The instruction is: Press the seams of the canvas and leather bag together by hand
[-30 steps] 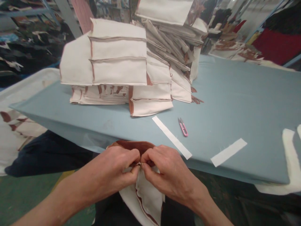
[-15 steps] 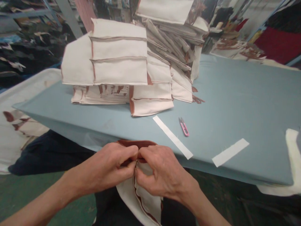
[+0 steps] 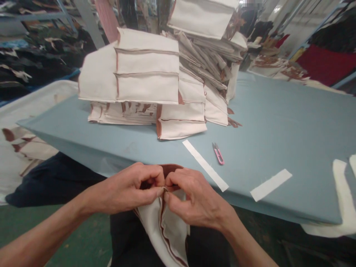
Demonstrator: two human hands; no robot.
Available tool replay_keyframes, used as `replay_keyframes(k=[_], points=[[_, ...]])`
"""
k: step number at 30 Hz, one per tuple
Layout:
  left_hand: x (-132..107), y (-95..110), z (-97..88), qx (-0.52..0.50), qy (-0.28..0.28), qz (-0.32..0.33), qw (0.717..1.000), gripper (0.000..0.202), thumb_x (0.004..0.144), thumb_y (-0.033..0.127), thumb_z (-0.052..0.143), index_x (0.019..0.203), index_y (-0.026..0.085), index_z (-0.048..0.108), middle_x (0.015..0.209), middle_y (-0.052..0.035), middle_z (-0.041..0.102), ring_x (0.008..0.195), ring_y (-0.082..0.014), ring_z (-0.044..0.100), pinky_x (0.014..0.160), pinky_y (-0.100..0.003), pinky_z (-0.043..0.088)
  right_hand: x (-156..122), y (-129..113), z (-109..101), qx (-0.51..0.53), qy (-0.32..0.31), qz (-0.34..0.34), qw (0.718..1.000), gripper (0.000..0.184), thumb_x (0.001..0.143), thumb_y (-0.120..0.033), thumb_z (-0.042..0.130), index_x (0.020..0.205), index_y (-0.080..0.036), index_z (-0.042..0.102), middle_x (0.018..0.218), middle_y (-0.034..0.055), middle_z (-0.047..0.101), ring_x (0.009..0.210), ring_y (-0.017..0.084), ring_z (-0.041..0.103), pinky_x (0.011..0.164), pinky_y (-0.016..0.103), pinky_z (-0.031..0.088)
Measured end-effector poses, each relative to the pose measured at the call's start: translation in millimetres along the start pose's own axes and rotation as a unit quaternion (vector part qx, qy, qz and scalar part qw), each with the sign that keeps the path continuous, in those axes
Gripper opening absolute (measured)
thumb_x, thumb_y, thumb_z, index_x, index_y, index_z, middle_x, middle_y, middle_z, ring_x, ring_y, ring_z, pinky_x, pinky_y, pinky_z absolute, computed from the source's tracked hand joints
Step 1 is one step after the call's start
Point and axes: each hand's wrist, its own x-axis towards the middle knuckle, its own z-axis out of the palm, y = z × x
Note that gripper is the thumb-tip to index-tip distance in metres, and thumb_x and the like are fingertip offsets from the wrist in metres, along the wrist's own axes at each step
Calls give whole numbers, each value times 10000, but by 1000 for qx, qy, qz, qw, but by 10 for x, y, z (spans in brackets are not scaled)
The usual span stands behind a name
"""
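A cream fabric piece with brown-edged seams (image 3: pixel 175 222) hangs from my hands over my lap, and its brown upper part (image 3: pixel 171 170) shows behind my fingers against the table edge. My left hand (image 3: pixel 139 185) is closed, pinching the fabric at the top of the seam between thumb and fingers. Right beside it, my right hand (image 3: pixel 191 196) pinches the same seam, thumb tip close to the left thumb. The fingertips partly hide the spot they grip. On the table to the right lie pink thread snips (image 3: pixel 218 154), blades pointing away from me.
Stacked cream sewn pieces with brown edging (image 3: pixel 147 87) stand at the back of the blue-covered table (image 3: pixel 278 129). Two white strips lie near the front edge, a longer strip (image 3: pixel 205 165) and a shorter strip (image 3: pixel 271 184). Dark cloth (image 3: pixel 55 181) hangs at the left.
Both hands still pinch the seam; the left thumb now lies higher, at the seam top. The fabric below has swung slightly and its fold opened a little. The view has shifted slightly.
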Motion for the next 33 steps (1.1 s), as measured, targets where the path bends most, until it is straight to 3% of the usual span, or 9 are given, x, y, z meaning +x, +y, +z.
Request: replay_keyframes(k=[5,9,15,20,25,29,33], points=[[-33,34,-1,89,47,43,994,151,917,158,540,773,196,567,648,80,520,570,-89,456,529,-202,324,43,-84,-92,-87,31,-28,995,151,785,-122,590,693,-216,515,657,-12,589,637,158,509,642,303,305],[-75,79,70,199,75,74,974,154,877,66,546,808,192,600,740,50,609,674,-115,552,627,-234,374,27,-108,-95,-71,44,-19,996,143,767,-127,551,679,-218,485,628,-19,578,607,146,491,622,301,284],[-134,-23,166,311,95,204,923,237,1076,115,424,893,200,547,797,24,579,683,-141,534,626,-278,376,-9,-160,-99,-61,32,34,997,175,716,-123,535,651,-224,409,594,-40,507,562,128,430,575,297,234],[-206,-159,183,357,72,229,903,264,1119,124,313,1126,197,567,935,-33,662,815,-181,632,725,-292,457,-29,-120,-89,72,29,51,996,123,707,-119,528,680,-223,467,614,-66,512,564,112,451,576,253,301],[-220,-200,202,390,92,274,874,339,1078,91,351,1358,212,500,990,-65,738,840,-211,676,795,-304,528,-48,-19,-64,221,-5,113,969,71,700,-162,534,670,-219,503,581,-82,448,543,102,384,543,213,324],[-191,-251,222,379,84,253,886,398,1035,77,406,1360,271,531,975,-38,737,831,-196,675,786,-276,535,-65,70,-57,319,-42,165,932,30,676,-186,558,667,-208,539,586,-78,430,561,101,347,510,192,306],[-119,-277,261,395,57,226,889,348,1016,43,406,1216,255,597,895,-16,703,769,-177,634,705,-273,484,-75,132,-36,375,-63,193,904,61,708,-252,585,693,-202,553,586,-80,406,562,101,326,499,203,273]])
